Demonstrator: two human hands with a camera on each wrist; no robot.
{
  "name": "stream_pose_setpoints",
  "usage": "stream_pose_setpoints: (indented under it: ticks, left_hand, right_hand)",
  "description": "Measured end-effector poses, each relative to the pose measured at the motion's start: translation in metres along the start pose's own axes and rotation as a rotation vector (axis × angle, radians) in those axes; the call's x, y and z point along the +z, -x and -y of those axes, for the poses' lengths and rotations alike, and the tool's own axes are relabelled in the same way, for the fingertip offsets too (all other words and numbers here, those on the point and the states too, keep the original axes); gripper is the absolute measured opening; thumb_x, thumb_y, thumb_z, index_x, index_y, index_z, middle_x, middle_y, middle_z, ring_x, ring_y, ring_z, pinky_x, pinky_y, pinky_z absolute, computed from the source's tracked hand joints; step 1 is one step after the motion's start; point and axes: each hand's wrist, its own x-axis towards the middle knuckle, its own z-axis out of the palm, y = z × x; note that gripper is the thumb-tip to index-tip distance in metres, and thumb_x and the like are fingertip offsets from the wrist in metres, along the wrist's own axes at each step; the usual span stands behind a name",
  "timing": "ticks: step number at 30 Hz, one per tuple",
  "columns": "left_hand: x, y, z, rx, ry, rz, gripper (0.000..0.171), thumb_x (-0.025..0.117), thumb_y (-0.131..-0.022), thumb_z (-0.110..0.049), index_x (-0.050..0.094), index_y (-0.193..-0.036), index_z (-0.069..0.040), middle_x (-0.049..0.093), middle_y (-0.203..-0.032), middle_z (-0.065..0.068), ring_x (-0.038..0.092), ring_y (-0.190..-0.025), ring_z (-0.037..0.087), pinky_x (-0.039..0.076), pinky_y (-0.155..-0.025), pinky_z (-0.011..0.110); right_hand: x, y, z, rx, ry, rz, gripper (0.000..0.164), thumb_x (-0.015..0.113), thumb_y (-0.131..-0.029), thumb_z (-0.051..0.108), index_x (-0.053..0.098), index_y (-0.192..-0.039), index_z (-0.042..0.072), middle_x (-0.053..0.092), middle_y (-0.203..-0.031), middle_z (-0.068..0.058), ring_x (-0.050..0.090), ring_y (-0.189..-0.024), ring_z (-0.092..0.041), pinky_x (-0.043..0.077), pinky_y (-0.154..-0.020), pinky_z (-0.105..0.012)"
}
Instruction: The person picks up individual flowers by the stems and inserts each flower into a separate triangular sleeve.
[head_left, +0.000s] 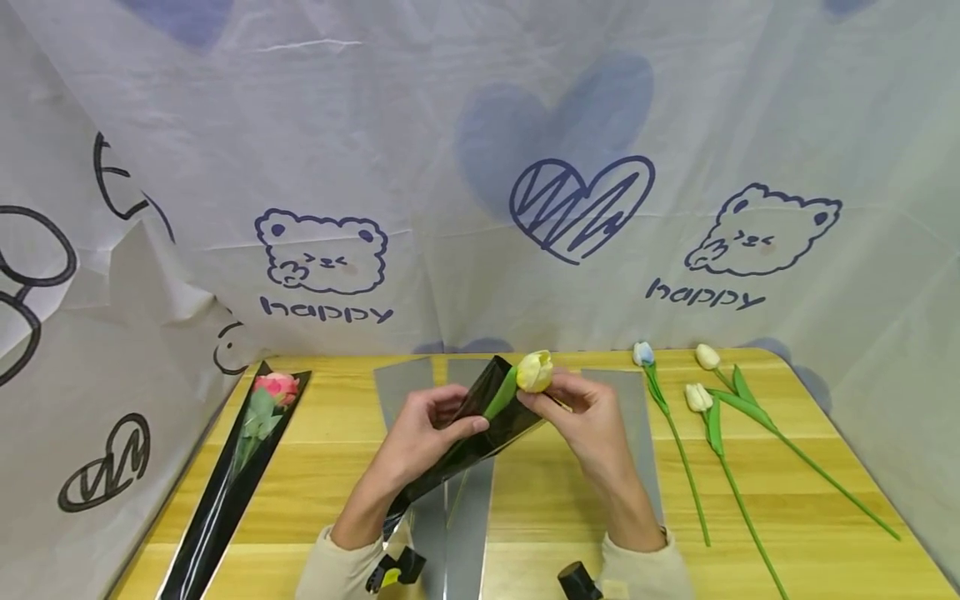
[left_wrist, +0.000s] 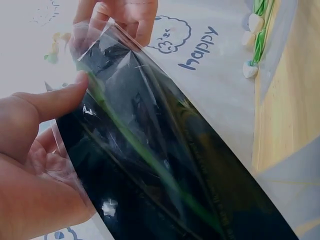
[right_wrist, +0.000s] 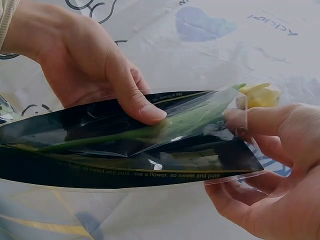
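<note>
A yellow tulip (head_left: pixel 535 372) lies in a black flower sleeve (head_left: pixel 506 429) with a clear front, its bloom sticking out past the open end. My left hand (head_left: pixel 420 433) grips the sleeve partway along, thumb across the clear film and fingers behind. At the mouth, my right hand (head_left: pixel 596 421) pinches the film edge close beneath the bloom; its fingertips are partly hidden by the bloom in the head view. Through the film the green stem (left_wrist: pixel 142 152) runs down the sleeve in the left wrist view. Gold lettering (right_wrist: pixel 150 173) lines the sleeve's border in the right wrist view.
At the left, a pink flower (head_left: pixel 276 388) lies in another black sleeve (head_left: pixel 213 517). Two white tulips (head_left: pixel 699 398) and a pale blue tulip (head_left: pixel 643 354) lie at the right. Grey flat sheets (head_left: pixel 468 517) are spread on the wooden table (head_left: pixel 543 508). A printed cloth (head_left: pixel 450 275) hangs behind.
</note>
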Motion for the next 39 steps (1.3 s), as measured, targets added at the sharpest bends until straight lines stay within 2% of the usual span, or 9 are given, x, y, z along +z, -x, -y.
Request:
stream_pose_setpoints:
  ticks: [6, 10, 13, 17, 22, 27, 30, 35, 39]
  left_hand:
    - [-0.004, 0.000, 0.000, 0.004, -0.012, 0.086, 0.030, 0.079, -0.091, -0.008, 0.070, -0.118, 0.001, 0.073, -0.104, 0.013, 0.070, -0.088, 0.017, 0.056, -0.075, 0.028]
    - [-0.012, 0.001, 0.007, -0.005, -0.052, 0.183, 0.037, 0.078, -0.092, -0.009, 0.066, -0.127, -0.002, 0.072, -0.106, 0.010, 0.067, -0.088, 0.018, 0.054, -0.076, 0.028]
    - [-0.016, 0.001, 0.012, -0.014, -0.089, 0.217, 0.032, 0.077, -0.093, -0.009, 0.068, -0.123, -0.003, 0.071, -0.101, 0.008, 0.064, -0.083, 0.016, 0.052, -0.072, 0.027]
    - [-0.014, 0.001, 0.013, -0.021, -0.083, 0.190, 0.023, 0.077, -0.093, -0.009, 0.072, -0.114, -0.002, 0.071, -0.095, 0.006, 0.063, -0.077, 0.015, 0.051, -0.069, 0.026]
    - [-0.008, 0.000, 0.013, 0.006, -0.084, 0.121, 0.020, 0.078, -0.091, -0.006, 0.073, -0.109, 0.001, 0.073, -0.095, 0.009, 0.066, -0.078, 0.013, 0.052, -0.070, 0.025]
    - [-0.007, 0.001, 0.013, 0.034, -0.092, 0.089, 0.019, 0.079, -0.090, -0.005, 0.073, -0.107, 0.002, 0.073, -0.095, 0.011, 0.067, -0.079, 0.012, 0.054, -0.068, 0.027]
    - [-0.008, 0.000, 0.015, 0.041, -0.104, 0.075, 0.016, 0.079, -0.090, -0.005, 0.074, -0.103, 0.001, 0.073, -0.092, 0.009, 0.066, -0.076, 0.012, 0.053, -0.067, 0.026]
    - [-0.011, -0.002, 0.019, 0.013, -0.102, 0.039, 0.015, 0.080, -0.088, -0.002, 0.074, -0.102, 0.000, 0.074, -0.091, 0.010, 0.068, -0.077, 0.012, 0.053, -0.067, 0.025]
    - [-0.015, -0.002, 0.019, -0.040, -0.057, 0.021, 0.021, 0.079, -0.090, -0.005, 0.074, -0.109, 0.004, 0.074, -0.092, 0.011, 0.068, -0.077, 0.013, 0.053, -0.068, 0.024]
  right_hand:
    - [-0.002, 0.000, 0.001, 0.044, 0.023, -0.019, 0.019, 0.078, -0.089, -0.002, 0.077, -0.108, -0.005, 0.072, -0.111, -0.016, 0.071, -0.099, -0.021, 0.058, -0.085, -0.031]
    - [-0.005, -0.001, 0.002, 0.035, 0.001, -0.098, 0.015, 0.078, -0.088, -0.003, 0.078, -0.102, -0.003, 0.074, -0.106, -0.012, 0.071, -0.096, -0.019, 0.057, -0.083, -0.030]
    - [-0.008, -0.001, 0.003, 0.007, -0.031, -0.161, 0.015, 0.077, -0.087, -0.007, 0.080, -0.100, 0.000, 0.075, -0.104, -0.012, 0.071, -0.096, -0.018, 0.058, -0.083, -0.029]
    - [-0.013, 0.000, 0.004, -0.018, -0.032, -0.176, 0.016, 0.077, -0.086, -0.010, 0.079, -0.100, -0.003, 0.076, -0.103, -0.011, 0.071, -0.096, -0.018, 0.058, -0.081, -0.029]
    - [-0.014, 0.000, 0.005, -0.009, 0.005, -0.121, 0.019, 0.079, -0.084, -0.008, 0.076, -0.103, -0.011, 0.076, -0.099, -0.008, 0.069, -0.094, -0.019, 0.058, -0.080, -0.029]
    - [-0.012, -0.001, 0.005, 0.019, 0.062, -0.077, 0.017, 0.079, -0.086, -0.004, 0.076, -0.102, -0.010, 0.075, -0.098, -0.006, 0.068, -0.097, -0.020, 0.056, -0.081, -0.029]
    - [-0.012, 0.000, 0.008, 0.046, 0.095, -0.059, 0.019, 0.078, -0.088, -0.002, 0.075, -0.105, -0.011, 0.074, -0.102, -0.009, 0.067, -0.098, -0.018, 0.056, -0.081, -0.028]
    - [-0.019, 0.002, 0.015, 0.075, 0.082, -0.084, 0.020, 0.071, -0.095, -0.001, 0.072, -0.112, -0.012, 0.071, -0.116, -0.014, 0.070, -0.092, -0.015, 0.058, -0.079, -0.029]
    - [-0.023, 0.001, 0.017, 0.032, -0.002, -0.109, 0.029, 0.067, -0.101, 0.009, 0.066, -0.123, -0.009, 0.069, -0.122, -0.017, 0.071, -0.100, -0.023, 0.059, -0.082, -0.037]
